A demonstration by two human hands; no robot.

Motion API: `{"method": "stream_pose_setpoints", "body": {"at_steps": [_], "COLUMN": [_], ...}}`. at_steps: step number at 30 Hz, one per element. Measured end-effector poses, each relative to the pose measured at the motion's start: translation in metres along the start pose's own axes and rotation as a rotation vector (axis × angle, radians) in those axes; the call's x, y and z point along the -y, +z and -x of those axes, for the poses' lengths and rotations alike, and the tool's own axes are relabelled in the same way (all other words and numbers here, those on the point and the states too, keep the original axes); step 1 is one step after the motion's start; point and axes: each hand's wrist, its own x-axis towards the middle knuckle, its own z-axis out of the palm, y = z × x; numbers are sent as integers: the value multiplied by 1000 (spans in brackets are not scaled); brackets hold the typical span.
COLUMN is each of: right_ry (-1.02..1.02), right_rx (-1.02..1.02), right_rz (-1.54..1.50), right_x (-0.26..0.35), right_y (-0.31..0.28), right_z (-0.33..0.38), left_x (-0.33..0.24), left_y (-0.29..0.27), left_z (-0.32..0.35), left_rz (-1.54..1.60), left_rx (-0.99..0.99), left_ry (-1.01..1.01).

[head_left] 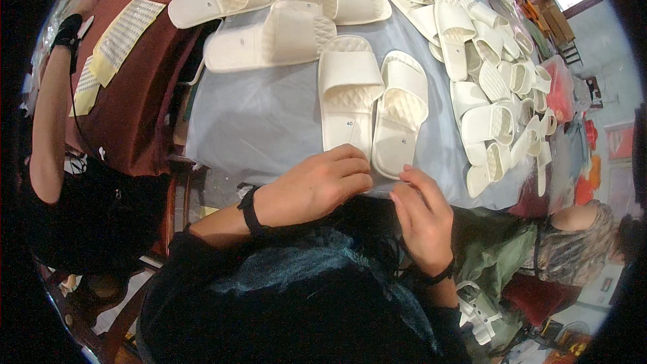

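Observation:
Two cream slide slippers lie side by side on the grey-blue table cover in front of me, heels toward me. My left hand (320,183) is at the heel of the left slipper (352,91), its fingers curled and pressed together over that end; what they pinch, if anything, is hidden. Beside the heel of the right slipper (402,111) is my right hand (426,221), with thumb and forefinger apart and nothing visible between them. Small dark marks show on both insoles. Black bands circle both of my wrists.
Several more cream slippers (269,37) lie across the far side, and a heap of them (495,84) covers the right. At left, another person's arm (50,121) reaches over a dark red cloth (145,94) near yellow label sheets (125,37). Another person sits at right.

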Motion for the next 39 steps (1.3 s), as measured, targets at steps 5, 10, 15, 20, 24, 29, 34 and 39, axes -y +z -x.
{"method": "stream_pose_setpoints", "body": {"at_steps": [5, 10, 15, 20, 24, 29, 34, 39], "right_ry": [70, 85, 92, 102, 88, 89, 79, 66], "right_rx": [32, 38, 21, 71, 73, 83, 121, 113], "right_rz": [33, 37, 9, -18, 6, 102, 179, 167], "right_x": [3, -1, -13, -36, -58, -81, -88, -98], "right_y": [0, 3, 12, 23, 26, 30, 35, 38], "right_z": [-2, -5, -8, -24, -41, -57, -62, -62], "left_x": [6, 12, 24, 49, 58, 72, 108, 121], "left_y": [0, 4, 7, 5, -10, -50, -55, -30], "left_z": [-1, -3, -4, -12, -30, -42, -53, -58], "left_rz": [-5, -4, 0, -18, -216, -409, -457, -450], "left_rx": [-5, -13, 8, 75, -157, -279, -273, -202], "left_ry": [4, 8, 4, -16, -29, -207, -342, -385]}}
